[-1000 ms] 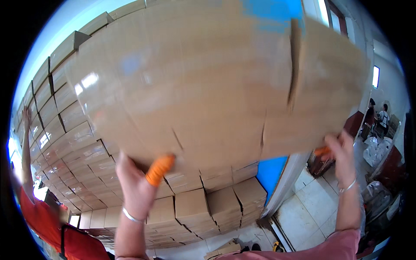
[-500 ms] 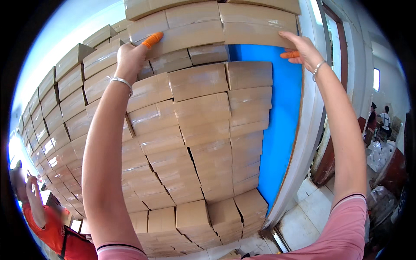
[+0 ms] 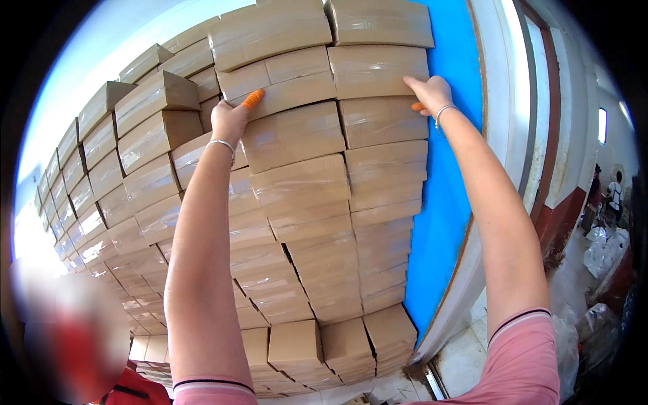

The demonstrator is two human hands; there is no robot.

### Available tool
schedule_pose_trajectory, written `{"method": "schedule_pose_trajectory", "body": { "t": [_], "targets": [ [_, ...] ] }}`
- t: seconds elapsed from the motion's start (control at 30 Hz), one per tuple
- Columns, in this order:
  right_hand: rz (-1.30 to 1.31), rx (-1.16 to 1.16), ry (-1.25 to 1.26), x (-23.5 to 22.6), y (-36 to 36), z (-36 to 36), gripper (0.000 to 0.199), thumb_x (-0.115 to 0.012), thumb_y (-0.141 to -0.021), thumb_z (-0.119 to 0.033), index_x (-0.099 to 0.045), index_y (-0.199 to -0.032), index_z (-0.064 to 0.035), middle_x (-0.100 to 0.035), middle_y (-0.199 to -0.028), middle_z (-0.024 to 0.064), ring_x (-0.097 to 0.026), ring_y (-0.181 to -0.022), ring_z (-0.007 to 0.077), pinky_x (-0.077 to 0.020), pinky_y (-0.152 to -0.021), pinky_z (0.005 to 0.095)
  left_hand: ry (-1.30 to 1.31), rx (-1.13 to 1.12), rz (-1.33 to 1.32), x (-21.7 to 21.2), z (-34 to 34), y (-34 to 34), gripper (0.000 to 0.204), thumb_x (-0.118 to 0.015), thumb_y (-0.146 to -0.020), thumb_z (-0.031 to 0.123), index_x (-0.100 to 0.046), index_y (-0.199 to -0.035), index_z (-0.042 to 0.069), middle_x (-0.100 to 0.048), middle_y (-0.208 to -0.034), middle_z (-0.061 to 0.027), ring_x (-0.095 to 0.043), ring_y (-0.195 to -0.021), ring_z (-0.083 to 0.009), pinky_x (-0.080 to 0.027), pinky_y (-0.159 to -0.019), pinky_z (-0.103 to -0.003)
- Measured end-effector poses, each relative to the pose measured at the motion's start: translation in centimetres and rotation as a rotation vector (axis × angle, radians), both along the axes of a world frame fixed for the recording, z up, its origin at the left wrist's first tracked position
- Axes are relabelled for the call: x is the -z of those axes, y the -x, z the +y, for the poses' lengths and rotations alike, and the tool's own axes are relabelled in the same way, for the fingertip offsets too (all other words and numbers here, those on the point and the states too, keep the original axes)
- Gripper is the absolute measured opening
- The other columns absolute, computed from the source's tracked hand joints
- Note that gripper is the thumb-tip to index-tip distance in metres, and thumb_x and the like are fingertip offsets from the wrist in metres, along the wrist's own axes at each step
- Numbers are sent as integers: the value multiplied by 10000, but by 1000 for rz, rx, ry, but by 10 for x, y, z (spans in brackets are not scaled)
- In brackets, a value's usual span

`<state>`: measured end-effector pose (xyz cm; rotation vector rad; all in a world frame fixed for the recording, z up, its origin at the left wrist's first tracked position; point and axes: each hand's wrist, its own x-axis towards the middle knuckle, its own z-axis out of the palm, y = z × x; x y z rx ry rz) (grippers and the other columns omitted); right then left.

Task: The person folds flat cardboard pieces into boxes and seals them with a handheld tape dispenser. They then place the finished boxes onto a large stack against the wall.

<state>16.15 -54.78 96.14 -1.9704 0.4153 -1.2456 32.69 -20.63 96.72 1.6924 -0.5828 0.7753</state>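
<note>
Two brown cardboard boxes lie side by side near the top of a tall stack, a left one and a right one. My left hand grips the left box at its lower left corner, its orange-covered thumb along the front. My right hand holds the right box at its lower right corner, with orange on one finger; its other fingers are partly hidden. Upon this pair sit an upper left box and an upper right box. The pair rests on the stacked boxes below.
More box columns extend to the left. A blue panel and a pale door frame stand at the right. Close by at lower left is a person in red, blurred. Plastic-wrapped material and distant people appear far right.
Both hands have moved inward and lower in view. The boxes between them, previously jutting out above a gap, now sit back in line on the stack, covering the gap.
</note>
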Motion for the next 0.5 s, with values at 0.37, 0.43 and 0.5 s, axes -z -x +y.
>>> {"method": "schedule_pose_trajectory", "body": {
  "t": [0.37,0.43,0.5],
  "targets": [
    [-146,471,958,60,-28,35,630,-632,-804,-323,-412,-1341,-77,-361,-1411,160,-500,-1145,364,-377,-936,503,-312,-662,-350,37,-48,13,886,-587,-822,545,-210,-1440,33,-223,-1446,-287,-250,-1348,-395,-310,-1022,-495],
    [-111,478,934,66,-38,29,641,-611,-822,-340,-388,-1365,-83,-333,-1434,161,-486,-1168,356,-387,-934,497,-385,-662,-424,45,-49,12,864,-577,-831,528,-198,-1458,69,-119,-1471,-321,-178,-1371,-434,-280,-1038,-512],
    [-95,489,932,70,-47,28,641,-582,-846,-355,-367,-1391,-96,-302,-1460,162,-504,-1155,351,-401,-936,486,-440,-639,-398,50,-43,7,846,-563,-832,547,-221,-1453,86,-132,-1464,-329,-194,-1359,-446,-276,-1048,-512]
  ]
}}
